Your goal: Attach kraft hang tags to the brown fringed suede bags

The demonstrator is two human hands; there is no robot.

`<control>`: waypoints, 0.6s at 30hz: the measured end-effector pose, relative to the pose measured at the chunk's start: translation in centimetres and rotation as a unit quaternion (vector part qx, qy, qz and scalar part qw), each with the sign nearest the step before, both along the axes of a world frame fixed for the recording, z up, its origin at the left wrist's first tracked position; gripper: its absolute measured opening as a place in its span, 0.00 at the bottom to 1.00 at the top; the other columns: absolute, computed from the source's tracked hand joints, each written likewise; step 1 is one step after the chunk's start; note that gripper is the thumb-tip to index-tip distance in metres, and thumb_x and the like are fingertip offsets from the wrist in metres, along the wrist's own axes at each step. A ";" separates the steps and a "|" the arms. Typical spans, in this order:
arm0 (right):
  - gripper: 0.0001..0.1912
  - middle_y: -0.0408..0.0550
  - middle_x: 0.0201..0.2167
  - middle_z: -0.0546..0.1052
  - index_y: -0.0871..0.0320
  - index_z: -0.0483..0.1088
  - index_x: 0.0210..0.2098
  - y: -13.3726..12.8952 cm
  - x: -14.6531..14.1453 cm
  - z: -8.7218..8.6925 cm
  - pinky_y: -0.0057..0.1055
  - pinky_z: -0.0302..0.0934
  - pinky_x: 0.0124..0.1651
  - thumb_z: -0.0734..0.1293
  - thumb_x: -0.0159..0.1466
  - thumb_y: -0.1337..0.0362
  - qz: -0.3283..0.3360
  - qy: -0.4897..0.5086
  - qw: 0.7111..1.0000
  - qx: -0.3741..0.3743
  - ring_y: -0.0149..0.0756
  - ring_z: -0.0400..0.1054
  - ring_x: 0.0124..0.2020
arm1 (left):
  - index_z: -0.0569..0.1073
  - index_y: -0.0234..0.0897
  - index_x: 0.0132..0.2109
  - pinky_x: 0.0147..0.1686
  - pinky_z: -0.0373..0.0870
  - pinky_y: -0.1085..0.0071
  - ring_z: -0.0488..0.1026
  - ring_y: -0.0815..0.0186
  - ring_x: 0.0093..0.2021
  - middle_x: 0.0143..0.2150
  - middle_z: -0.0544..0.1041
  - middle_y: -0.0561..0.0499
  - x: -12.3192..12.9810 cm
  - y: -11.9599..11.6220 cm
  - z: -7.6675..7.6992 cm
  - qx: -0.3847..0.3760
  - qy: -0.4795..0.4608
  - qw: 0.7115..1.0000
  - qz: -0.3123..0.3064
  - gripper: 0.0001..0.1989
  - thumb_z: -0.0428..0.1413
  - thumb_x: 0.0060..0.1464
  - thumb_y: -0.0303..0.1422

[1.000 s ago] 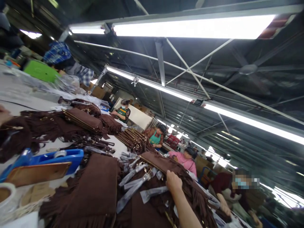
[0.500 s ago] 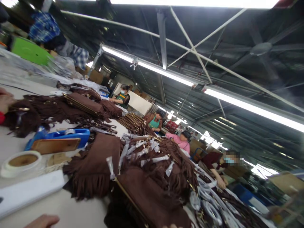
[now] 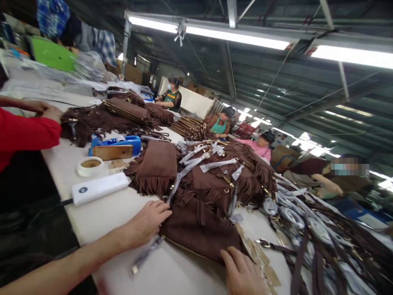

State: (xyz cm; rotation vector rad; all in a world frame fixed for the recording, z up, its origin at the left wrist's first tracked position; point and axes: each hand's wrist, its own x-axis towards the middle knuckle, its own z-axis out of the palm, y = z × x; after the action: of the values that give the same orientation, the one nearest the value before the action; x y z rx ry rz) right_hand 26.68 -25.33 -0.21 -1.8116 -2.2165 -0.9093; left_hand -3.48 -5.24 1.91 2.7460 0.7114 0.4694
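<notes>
A dark brown fringed handbag (image 3: 202,229) lies flat near the table's front edge, its zipped side towards me and its fringe facing the far side. At its left corner, the fingers of my left hand (image 3: 147,221) close on the edge. My right hand (image 3: 244,270) grips the near right corner, fingers on top, its thumb hidden. A plastic-wrapped strap end with a metal clip (image 3: 145,256) sticks out below my left hand. Just beyond lies a heap of brown fringed bags (image 3: 211,180) with plastic-wrapped hardware, beside a single flat fringed bag (image 3: 158,164).
To the left are a white power bank-like box (image 3: 100,189), a tape roll (image 3: 90,166), a phone (image 3: 112,153) and a blue tape dispenser (image 3: 123,141). Wrapped straps (image 3: 307,225) pile up at right. A co-worker's red sleeve (image 3: 30,131) reaches in; other people work farther back.
My view has tilted down and levelled. The handbag now lies flatter on the table. My left hand has come from the lower left onto its left corner.
</notes>
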 end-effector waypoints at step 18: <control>0.28 0.63 0.42 0.79 0.62 0.65 0.50 6.9 -19.6 -0.8 0.44 0.71 0.41 0.74 0.52 0.71 -0.289 0.350 0.887 -0.087 0.55 0.77 0.43 | 0.70 0.38 0.31 0.56 0.52 0.51 0.67 0.59 0.38 0.32 0.73 0.51 3.5 0.0 -2.9 0.069 -0.064 0.989 -0.116 0.06 0.53 0.55 0.24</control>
State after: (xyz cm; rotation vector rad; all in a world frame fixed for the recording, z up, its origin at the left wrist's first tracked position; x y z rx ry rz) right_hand 7.13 -18.47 -1.06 -2.4264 -1.3599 -0.0362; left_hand 0.07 -5.23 -1.00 2.8463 0.3341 0.6577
